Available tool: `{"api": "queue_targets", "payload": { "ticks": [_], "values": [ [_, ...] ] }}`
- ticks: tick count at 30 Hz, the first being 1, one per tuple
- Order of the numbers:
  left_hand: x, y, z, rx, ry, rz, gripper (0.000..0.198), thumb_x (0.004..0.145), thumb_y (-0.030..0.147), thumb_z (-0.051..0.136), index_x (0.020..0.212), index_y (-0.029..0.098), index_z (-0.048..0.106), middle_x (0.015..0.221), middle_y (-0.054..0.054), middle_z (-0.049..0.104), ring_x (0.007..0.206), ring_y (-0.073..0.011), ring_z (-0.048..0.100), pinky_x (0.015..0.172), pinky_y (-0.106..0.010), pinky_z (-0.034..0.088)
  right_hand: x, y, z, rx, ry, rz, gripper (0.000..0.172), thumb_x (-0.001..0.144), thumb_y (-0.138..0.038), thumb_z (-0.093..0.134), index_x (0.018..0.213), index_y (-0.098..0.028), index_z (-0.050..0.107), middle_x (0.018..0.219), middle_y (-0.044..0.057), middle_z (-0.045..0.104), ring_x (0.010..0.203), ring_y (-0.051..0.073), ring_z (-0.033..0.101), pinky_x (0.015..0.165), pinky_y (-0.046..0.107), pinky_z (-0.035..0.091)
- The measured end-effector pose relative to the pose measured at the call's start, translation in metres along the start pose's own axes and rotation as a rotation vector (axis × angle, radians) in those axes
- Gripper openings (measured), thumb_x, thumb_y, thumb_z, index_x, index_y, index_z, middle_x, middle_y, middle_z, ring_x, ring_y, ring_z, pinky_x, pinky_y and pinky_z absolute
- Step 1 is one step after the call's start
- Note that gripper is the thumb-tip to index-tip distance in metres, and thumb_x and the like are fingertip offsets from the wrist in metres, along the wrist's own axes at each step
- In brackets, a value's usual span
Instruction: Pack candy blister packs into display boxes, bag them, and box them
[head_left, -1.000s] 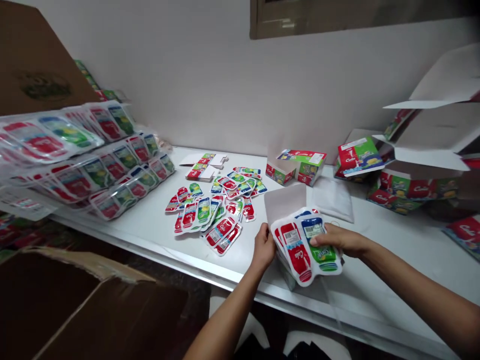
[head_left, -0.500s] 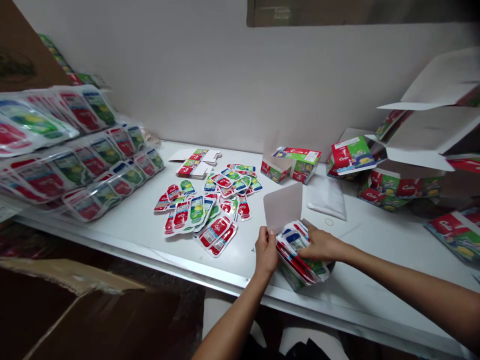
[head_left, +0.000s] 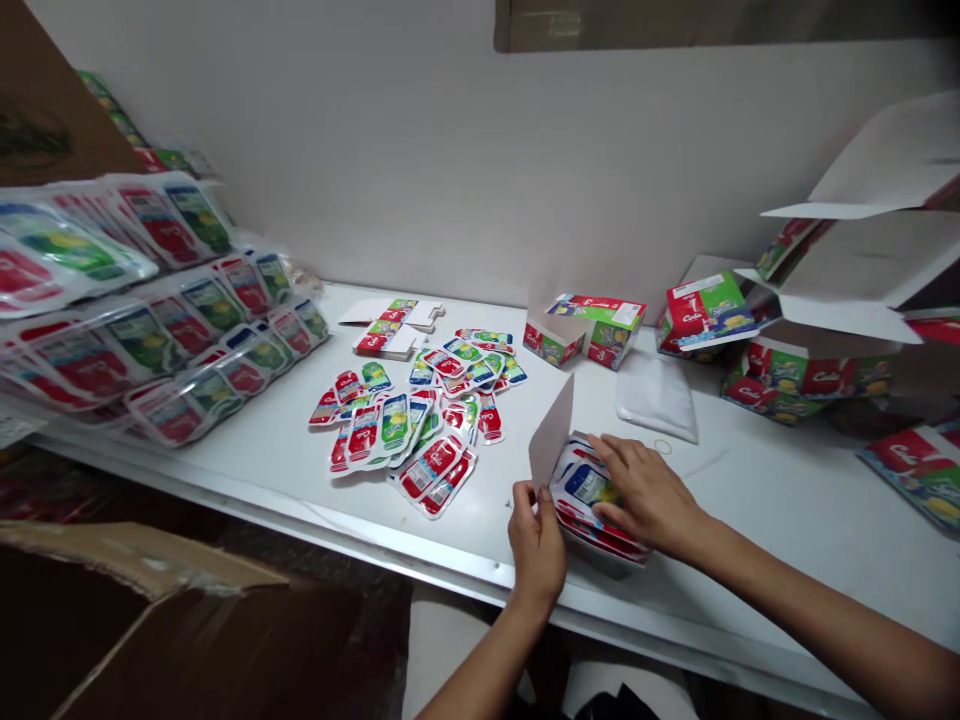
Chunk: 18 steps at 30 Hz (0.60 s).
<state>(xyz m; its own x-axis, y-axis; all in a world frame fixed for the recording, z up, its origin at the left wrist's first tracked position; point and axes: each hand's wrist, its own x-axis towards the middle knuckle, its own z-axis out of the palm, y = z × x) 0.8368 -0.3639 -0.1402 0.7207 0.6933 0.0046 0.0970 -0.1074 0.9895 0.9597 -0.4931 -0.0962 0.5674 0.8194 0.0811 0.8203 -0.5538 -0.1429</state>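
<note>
A small carton [head_left: 616, 568] stands at the table's front edge, its white flap [head_left: 551, 435] raised on the left. Red, green and blue sachets [head_left: 583, 484] fill it. My left hand [head_left: 537, 545] grips the carton's left side at the base of the flap, thumb on the near face. My right hand [head_left: 651, 495] lies over the sachets from the right, fingers stretched out and thumb apart, touching their tops. The right fingertips partly cover the packets. Left of the carton, a loose pile of similar sachets [head_left: 405, 425] is spread on the white table [head_left: 480, 520].
Flattened cartons [head_left: 386, 328] lie behind the pile. Bagged sachet strips [head_left: 172, 320] are stacked at left, above an open cardboard box [head_left: 150, 590]. Open printed cartons [head_left: 611, 325] stand at the back, with more cartons [head_left: 810, 375] at right. A clear plastic packet [head_left: 656, 398] and rubber band [head_left: 662, 447] lie nearby.
My right hand has gone from gripping among the sachets to lying stretched over their tops. The sachets sit lower in the carton, and the flap has turned more edge-on.
</note>
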Motion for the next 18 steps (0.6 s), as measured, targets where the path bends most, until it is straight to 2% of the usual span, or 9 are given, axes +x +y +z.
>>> {"api": "queue_targets", "payload": {
  "ticks": [3, 6, 10, 12, 14, 16, 18],
  "values": [
    [-0.004, -0.003, -0.002, -0.065, -0.043, 0.027, 0.022, 0.096, 0.037, 0.039, 0.109, 0.023, 0.049, 0.109, -0.006, 0.063, 0.100, -0.0200, 0.058, 0.087, -0.031, 0.044, -0.003, 0.001, 0.012, 0.137, -0.031, -0.087, 0.074, 0.084, -0.034, 0.054, 0.149, -0.015, 0.024, 0.154, 0.018, 0.023, 0.140, 0.032, 0.026, 0.111, 0.048, 0.030],
    [-0.006, -0.006, -0.002, -0.075, -0.088, 0.057, 0.030, 0.096, 0.035, 0.037, 0.117, 0.021, 0.053, 0.125, -0.009, 0.058, 0.114, -0.0217, 0.053, 0.098, -0.033, 0.040, -0.001, 0.003, 0.025, 0.169, -0.080, -0.166, 0.080, 0.087, -0.047, 0.052, 0.151, -0.014, 0.017, 0.158, 0.018, 0.007, 0.144, 0.034, 0.010, 0.114, 0.052, 0.023],
    [-0.013, -0.004, -0.001, -0.005, -0.052, 0.039, 0.030, 0.098, 0.036, 0.034, 0.096, 0.018, 0.058, 0.095, -0.008, 0.064, 0.091, -0.0206, 0.059, 0.085, -0.033, 0.046, 0.007, 0.005, 0.030, 0.077, -0.137, -0.238, 0.082, 0.083, -0.041, 0.060, 0.151, -0.018, 0.020, 0.158, 0.016, 0.005, 0.144, 0.036, 0.002, 0.114, 0.057, 0.013],
    [-0.024, -0.003, -0.002, 0.043, -0.035, 0.062, 0.031, 0.098, 0.035, 0.033, 0.090, 0.018, 0.058, 0.087, -0.007, 0.062, 0.084, -0.0197, 0.058, 0.081, -0.033, 0.046, 0.009, 0.005, 0.023, 0.072, -0.173, -0.257, 0.086, 0.080, -0.035, 0.062, 0.152, -0.019, 0.018, 0.158, 0.016, 0.003, 0.144, 0.035, 0.002, 0.115, 0.057, 0.011],
    [-0.040, -0.007, -0.007, 0.084, -0.050, 0.111, 0.029, 0.098, 0.032, 0.034, 0.095, 0.018, 0.059, 0.093, -0.008, 0.063, 0.089, -0.0203, 0.059, 0.084, -0.034, 0.046, 0.008, 0.004, 0.014, 0.130, -0.219, -0.310, 0.089, 0.079, -0.033, 0.062, 0.152, -0.018, 0.013, 0.158, 0.017, 0.003, 0.145, 0.034, 0.005, 0.115, 0.055, 0.015],
    [-0.058, -0.015, -0.017, 0.108, -0.085, 0.234, 0.026, 0.096, 0.028, 0.040, 0.110, 0.020, 0.059, 0.108, -0.011, 0.063, 0.103, -0.0229, 0.058, 0.092, -0.037, 0.045, 0.006, 0.001, 0.005, 0.233, -0.221, -0.389, 0.085, 0.083, -0.034, 0.058, 0.152, -0.017, 0.012, 0.158, 0.018, 0.013, 0.144, 0.032, 0.014, 0.115, 0.052, 0.020],
    [-0.068, -0.024, -0.031, 0.099, -0.135, 0.401, 0.034, 0.092, 0.027, 0.047, 0.124, 0.022, 0.055, 0.125, -0.013, 0.058, 0.117, -0.0261, 0.053, 0.099, -0.040, 0.042, 0.004, -0.003, 0.000, 0.339, -0.172, -0.466, 0.073, 0.087, -0.034, 0.052, 0.150, -0.015, 0.020, 0.152, 0.019, 0.030, 0.139, 0.030, 0.028, 0.113, 0.051, 0.025]
  ]
}}
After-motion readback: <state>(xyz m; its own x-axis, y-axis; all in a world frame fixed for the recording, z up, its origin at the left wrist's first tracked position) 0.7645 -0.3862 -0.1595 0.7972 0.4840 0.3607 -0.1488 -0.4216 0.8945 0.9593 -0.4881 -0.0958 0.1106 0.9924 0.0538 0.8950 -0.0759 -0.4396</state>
